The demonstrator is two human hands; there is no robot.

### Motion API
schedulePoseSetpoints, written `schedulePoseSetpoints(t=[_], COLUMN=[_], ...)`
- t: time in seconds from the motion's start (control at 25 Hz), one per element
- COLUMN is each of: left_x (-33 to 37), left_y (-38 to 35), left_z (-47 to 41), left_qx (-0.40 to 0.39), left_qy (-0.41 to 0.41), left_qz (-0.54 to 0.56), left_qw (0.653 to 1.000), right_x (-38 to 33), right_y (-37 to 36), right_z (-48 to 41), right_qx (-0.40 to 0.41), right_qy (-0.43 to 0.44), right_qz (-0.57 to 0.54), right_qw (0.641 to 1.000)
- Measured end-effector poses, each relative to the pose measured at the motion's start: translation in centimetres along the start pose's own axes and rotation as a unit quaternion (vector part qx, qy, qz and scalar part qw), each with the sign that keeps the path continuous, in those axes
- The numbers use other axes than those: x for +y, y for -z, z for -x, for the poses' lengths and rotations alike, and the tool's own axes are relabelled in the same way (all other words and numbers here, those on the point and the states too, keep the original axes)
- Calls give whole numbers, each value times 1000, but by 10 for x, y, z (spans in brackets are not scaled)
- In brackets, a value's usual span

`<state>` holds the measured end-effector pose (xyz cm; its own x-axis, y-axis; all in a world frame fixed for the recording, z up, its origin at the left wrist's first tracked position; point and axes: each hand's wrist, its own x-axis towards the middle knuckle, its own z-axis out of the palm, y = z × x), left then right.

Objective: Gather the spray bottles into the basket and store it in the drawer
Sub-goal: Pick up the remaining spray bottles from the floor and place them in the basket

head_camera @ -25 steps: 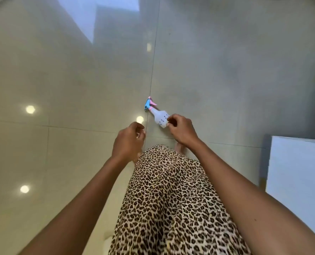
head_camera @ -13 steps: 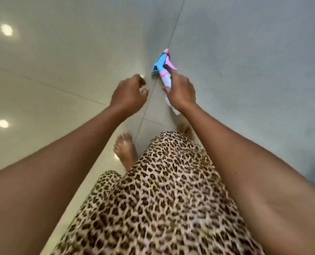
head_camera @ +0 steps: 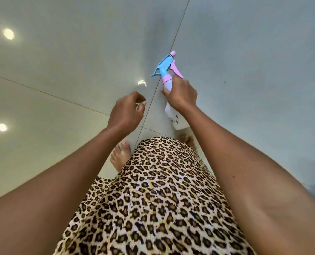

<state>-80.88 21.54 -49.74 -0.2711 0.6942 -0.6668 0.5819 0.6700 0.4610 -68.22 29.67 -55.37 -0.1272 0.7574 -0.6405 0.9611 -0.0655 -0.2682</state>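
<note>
garment [head_camera: 153, 199]: leopard print, tan with brown-black spots | arms: sleeveless | feet: bare

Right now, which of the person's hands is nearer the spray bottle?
Right. The right hand is wrapped around the spray bottle just below its pink collar. The left hand is empty, fingers loosely curled, off to the bottle's left and not touching it.

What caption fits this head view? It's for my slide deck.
Right hand grips a spray bottle above the tiled floor; left hand hangs empty beside it.
</note>
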Motion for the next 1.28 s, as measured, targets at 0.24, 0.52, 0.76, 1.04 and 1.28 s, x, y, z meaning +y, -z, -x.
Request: schedulePoseSetpoints(t=[0.24,0.52,0.76,1.04,1.28], left_x=[75,198,275,356,377], left_y=[71,188,243,223,126], left_z=[69,223,368,503,633], left_qx=[35,56,-49,-127,-177], left_qy=[-57,-162,-321,-478,-542], left_qz=[27,93,35,20,-6], left_qw=[997,981,945,869,822], right_x=[-32,-60,-66,-7,88], right_y=[99,279,407,465,436], right_z=[101,281,447,606,756], right_qx=[19,86,226,365,459], right_qy=[-15,-15,26,24,-48], right_qz=[-197,-361,-466,-550,-536], right_qw=[980,928,855,751,707])
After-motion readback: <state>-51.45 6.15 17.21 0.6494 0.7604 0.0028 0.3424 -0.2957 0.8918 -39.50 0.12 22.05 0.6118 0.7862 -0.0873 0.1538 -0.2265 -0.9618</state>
